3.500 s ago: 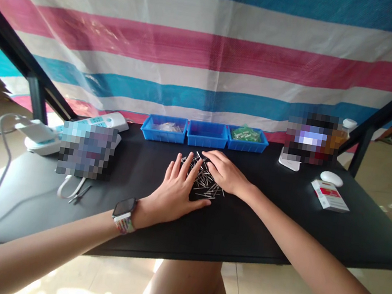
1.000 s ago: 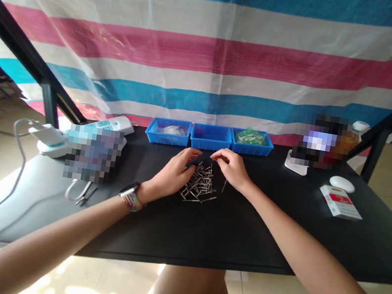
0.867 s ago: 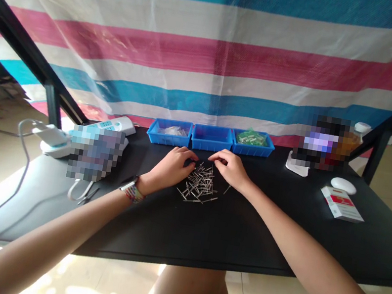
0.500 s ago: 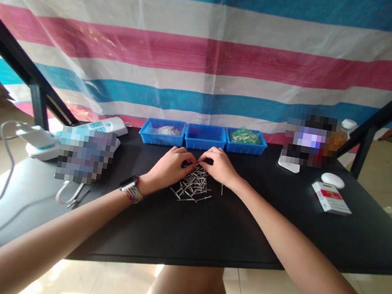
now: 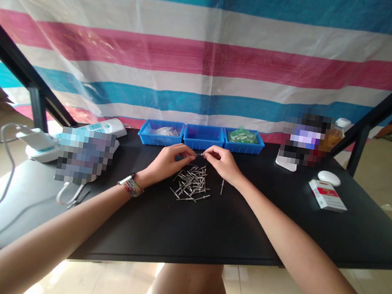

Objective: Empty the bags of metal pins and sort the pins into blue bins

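Observation:
Between my two hands a single blind rivet [image 5: 199, 154] is stretched level, one end at each set of fingertips. My left hand [image 5: 170, 161], with a watch and woven band at the wrist, is closed in a pinch on its left end. My right hand [image 5: 222, 163] pinches the right end. Just below them lies a loose pile of silvery blind rivets [image 5: 192, 182] on the black table [image 5: 181, 237]. One stray rivet [image 5: 222, 187] rests apart, under my right wrist.
Behind my hands stand a left blue bin [image 5: 159, 139] with clear plastic bags, a middle blue bin [image 5: 202, 144] and a right blue bin [image 5: 243, 148] with green-tinted packets. A power strip [image 5: 109, 126] and cable lie left. A red-and-white box [image 5: 327, 196] and white oval case [image 5: 329, 178] sit right.
Both hands have lifted slightly away from the pile, toward the bins, and drawn a little apart. A rivet now shows between their fingertips, and more of the pile is uncovered.

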